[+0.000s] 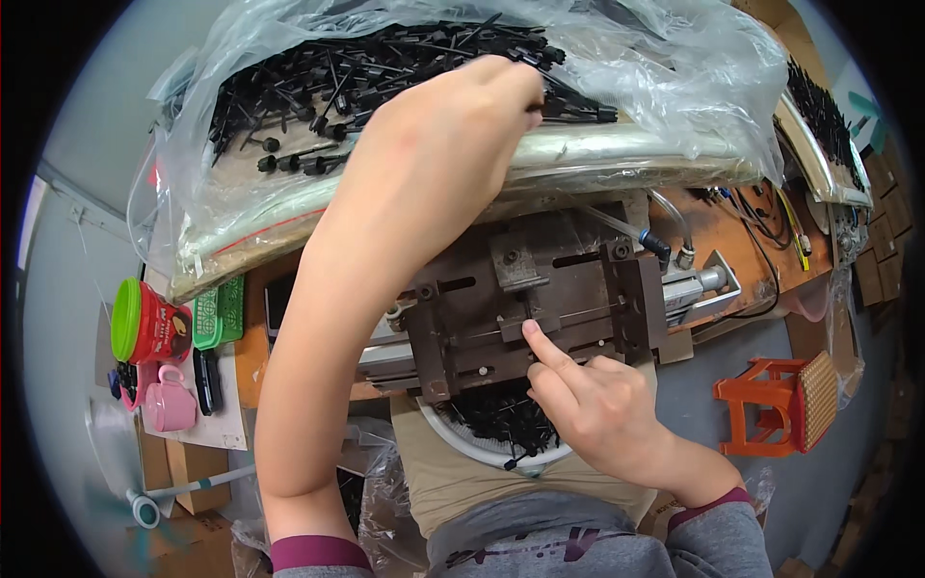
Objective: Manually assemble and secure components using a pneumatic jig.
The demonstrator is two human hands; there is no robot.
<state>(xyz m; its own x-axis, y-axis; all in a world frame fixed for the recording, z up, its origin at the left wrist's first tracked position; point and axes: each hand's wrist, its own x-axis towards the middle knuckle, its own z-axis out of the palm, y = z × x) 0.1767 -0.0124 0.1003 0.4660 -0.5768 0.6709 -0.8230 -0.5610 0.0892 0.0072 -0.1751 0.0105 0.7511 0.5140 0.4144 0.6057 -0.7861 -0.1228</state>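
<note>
My left hand (453, 120) is over a heap of black plastic parts with thin stems (289, 91), which lie in a tray lined with clear plastic. Its fingers are curled and turned away, so what they hold, if anything, is hidden. Below, a dark metal fixture (472, 328) sits on the bench. My right hand (602, 409) has its index finger stretched out, the tip at a small block (528, 326) in the fixture's middle. Its other fingers are bent, and I see nothing held in them. Under the fixture's near edge, a white round container (453, 433) holds more black parts.
Air tubes and a cylinder (699, 284) stand right of the fixture. At left are a red tub with a green lid (145, 318), a green basket (220, 313) and a pink mug (171, 400). An orange stool (761, 405) stands on the floor at right.
</note>
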